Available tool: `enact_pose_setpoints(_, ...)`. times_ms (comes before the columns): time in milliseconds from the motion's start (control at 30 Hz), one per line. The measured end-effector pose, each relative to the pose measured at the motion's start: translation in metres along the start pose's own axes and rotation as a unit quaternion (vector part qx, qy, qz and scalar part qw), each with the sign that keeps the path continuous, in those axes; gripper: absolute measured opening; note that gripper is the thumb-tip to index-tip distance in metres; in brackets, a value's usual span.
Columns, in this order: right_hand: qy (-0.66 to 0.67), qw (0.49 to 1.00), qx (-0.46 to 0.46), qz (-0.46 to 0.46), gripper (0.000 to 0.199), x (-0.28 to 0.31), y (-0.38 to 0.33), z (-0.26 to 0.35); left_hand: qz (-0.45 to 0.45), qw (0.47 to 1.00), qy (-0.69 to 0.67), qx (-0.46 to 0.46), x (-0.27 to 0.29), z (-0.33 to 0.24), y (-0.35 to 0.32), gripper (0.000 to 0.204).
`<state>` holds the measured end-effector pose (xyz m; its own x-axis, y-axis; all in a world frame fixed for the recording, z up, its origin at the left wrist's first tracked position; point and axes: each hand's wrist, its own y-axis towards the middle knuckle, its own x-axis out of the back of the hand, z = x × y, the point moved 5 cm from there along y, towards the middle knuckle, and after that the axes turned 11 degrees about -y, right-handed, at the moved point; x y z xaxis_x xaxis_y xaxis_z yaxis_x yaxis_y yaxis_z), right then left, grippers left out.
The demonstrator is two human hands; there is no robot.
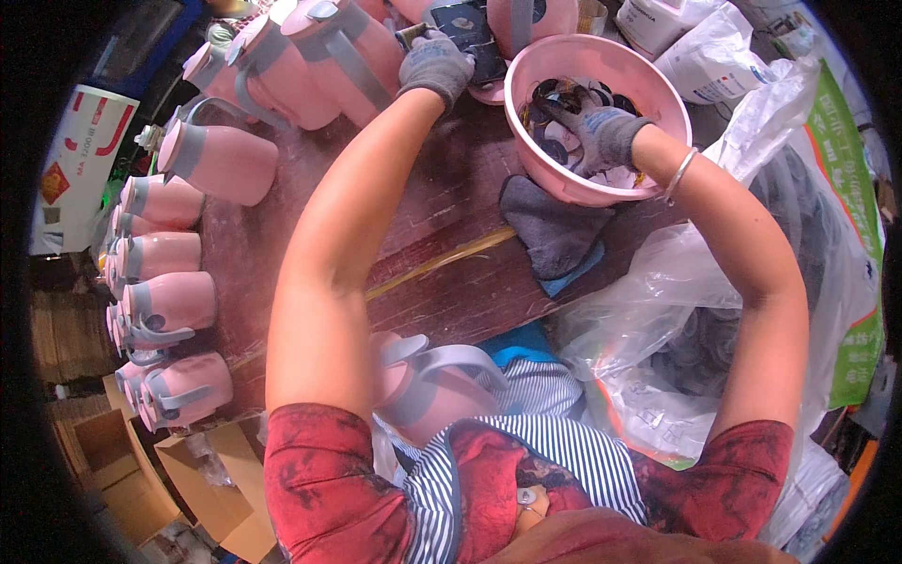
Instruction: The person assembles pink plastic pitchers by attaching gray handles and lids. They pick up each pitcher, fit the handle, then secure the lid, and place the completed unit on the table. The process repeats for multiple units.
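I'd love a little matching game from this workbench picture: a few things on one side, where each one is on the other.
Things:
1. right hand
2. grey cloth
3. pink jug with grey handle
4. left hand

Places:
A. on the person's lap
B. inside the pink bowl
C. on the table, below the bowl
D. on a dark flat object beside the bowl

Pairs: 1-B, 2-C, 3-A, 4-D

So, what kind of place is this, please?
Probably a small workshop for assembling jugs. Many identical pink jugs lie in rows on the wooden table; the right hand reaches into a pink bowl of small dark parts; cardboard boxes stand alongside.
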<state>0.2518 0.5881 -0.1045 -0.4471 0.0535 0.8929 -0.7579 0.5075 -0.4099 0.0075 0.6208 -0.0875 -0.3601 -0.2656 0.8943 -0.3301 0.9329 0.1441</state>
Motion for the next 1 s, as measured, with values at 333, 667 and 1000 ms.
enact_pose_setpoints(333,0.034,0.995,-0.092,-0.008,0.094,0.021,-0.009,-0.020,0.098,0.974,-0.169,-0.114,0.023,0.010,-0.060,0.073)
enact_pose_setpoints(667,0.095,0.992,-0.069,0.048,0.102,-0.019,0.023,-0.020,0.363,0.843,-0.228,-0.325,0.109,-0.026,-0.225,0.057)
enact_pose_setpoints(1000,0.105,0.994,0.005,-0.037,0.098,-0.007,0.016,-0.001,0.348,0.736,-0.044,-0.578,-0.025,-0.058,-0.249,0.059)
